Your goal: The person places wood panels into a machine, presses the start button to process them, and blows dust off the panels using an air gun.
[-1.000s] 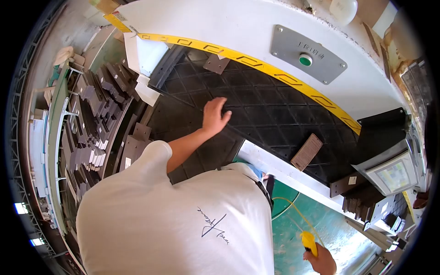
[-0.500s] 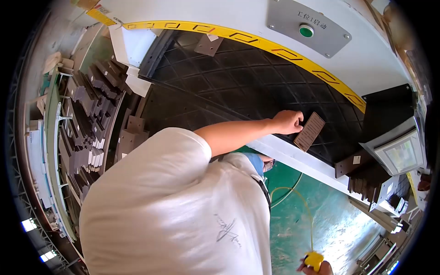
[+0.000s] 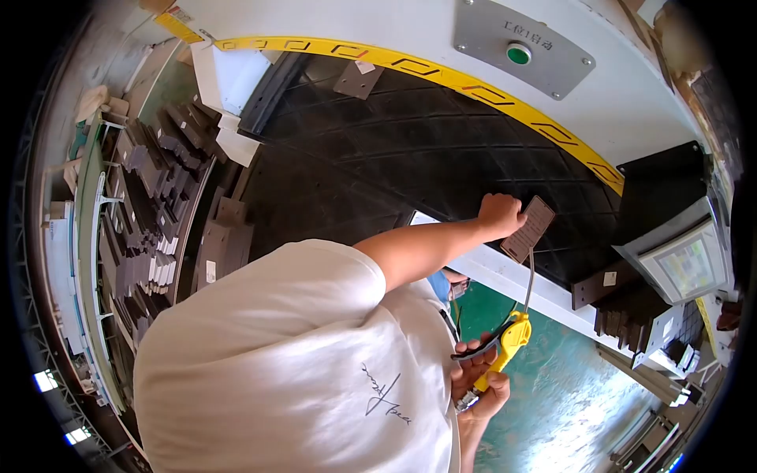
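The right hand [image 3: 490, 396], wrapped round a yellow air gun [image 3: 514, 340], has just swung it up from low down; its nozzle [image 3: 530, 284] sits just beside the brown plate's [image 3: 530, 230] near end, so tool and piece are together, I'd judge. The left hand [image 3: 500, 216] has closed on the plate's left edge, over the black tabletop [image 3: 426, 169]; whether it's lifted clear I can't quite tell. Its long axis slants, far end pointing away and rightward

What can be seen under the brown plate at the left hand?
The black surface shows beside the plate at the left hand. The plate covers whatever is directly underneath; that cannot be seen.
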The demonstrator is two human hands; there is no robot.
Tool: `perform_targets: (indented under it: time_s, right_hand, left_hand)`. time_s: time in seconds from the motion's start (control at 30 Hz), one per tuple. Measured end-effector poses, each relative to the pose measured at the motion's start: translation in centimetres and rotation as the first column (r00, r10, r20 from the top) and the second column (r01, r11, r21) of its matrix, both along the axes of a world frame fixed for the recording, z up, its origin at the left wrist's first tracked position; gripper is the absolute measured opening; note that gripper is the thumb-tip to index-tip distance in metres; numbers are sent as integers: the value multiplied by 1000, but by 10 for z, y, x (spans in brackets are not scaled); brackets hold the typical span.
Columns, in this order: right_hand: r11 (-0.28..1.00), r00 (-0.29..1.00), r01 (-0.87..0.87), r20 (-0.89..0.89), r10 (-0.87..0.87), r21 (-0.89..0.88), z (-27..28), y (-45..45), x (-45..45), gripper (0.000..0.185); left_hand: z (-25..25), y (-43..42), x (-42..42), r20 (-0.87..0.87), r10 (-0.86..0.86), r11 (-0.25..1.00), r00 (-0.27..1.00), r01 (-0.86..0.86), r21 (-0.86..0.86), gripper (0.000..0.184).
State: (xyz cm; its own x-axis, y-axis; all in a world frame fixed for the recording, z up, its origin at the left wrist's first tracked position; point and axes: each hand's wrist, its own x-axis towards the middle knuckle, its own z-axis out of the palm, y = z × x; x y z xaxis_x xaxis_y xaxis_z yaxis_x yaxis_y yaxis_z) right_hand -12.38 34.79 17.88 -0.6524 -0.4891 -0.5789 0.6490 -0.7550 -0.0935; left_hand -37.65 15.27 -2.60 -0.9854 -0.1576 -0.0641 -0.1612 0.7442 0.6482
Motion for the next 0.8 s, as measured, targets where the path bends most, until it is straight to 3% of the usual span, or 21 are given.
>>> perform_targets:
  time_s: [0.07,0.17,0.23,0.3,0.33,0.37,0.43,0.47,0.5,0.57,0.6,0.63,0.7,0.73,0.77,0.8]
  right_hand:
    - [999,994,37,-102,-34,20,-5,-6,7,76]
    - [992,995,24,-103,-11,122,17,-13,9,79]
    - [977,991,-46,-110,70,207,17,-4,6,80]
    - [937,975,-136,-122,184,322,8,19,6,79]
    - [832,963,-140,-124,241,536,4,24,9,74]
    - [803,939,-185,-139,315,567,-3,34,11,71]
    - [726,873,-266,-160,460,635,-7,48,7,67]
    - [684,872,-214,-179,455,697,-7,45,4,65]
    - [671,879,-223,-152,452,707,-4,37,0,64]
    - [644,888,-244,-100,449,725,0,28,-6,64]
    - [642,880,-247,-109,461,726,1,26,-7,62]
    - [603,866,-245,-109,488,759,7,12,-9,60]
    - [619,784,-241,-226,578,747,6,0,-14,57]
    - [542,702,-226,-250,667,809,13,-15,-21,56]
    - [465,608,-197,-265,748,863,24,-30,-26,56]
    - [483,630,-230,-249,736,845,33,-34,-28,55]
  left_hand:
    - [1,-8,-8,119,25,984,993,-45,172,40]
    - [-1,-33,-10,131,-25,919,991,-29,394,40]
    - [-1,-48,-10,130,-115,703,985,-12,711,40]
    - [16,-78,-5,253,5,417,967,-232,879,36]
    - [15,-103,0,314,117,223,942,-333,916,34]
    - [14,-123,5,391,213,13,895,-403,915,31]
    - [17,-134,10,385,305,14,871,-408,913,28]
    - [20,-143,16,309,412,131,857,-392,911,29]
    - [24,-143,16,326,420,99,847,-400,911,28]
    - [32,-124,21,271,425,245,863,-399,884,27]
    - [27,-124,20,255,432,220,865,-376,900,28]
    - [20,-112,23,222,387,290,895,-347,892,28]
    - [-15,-81,24,13,270,656,963,-194,729,32]
    - [-12,-58,30,-41,119,808,992,-72,585,34]
    - [-6,-39,35,-67,-41,910,997,65,410,36]
    - [-2,-28,37,-45,-56,916,997,70,396,39]
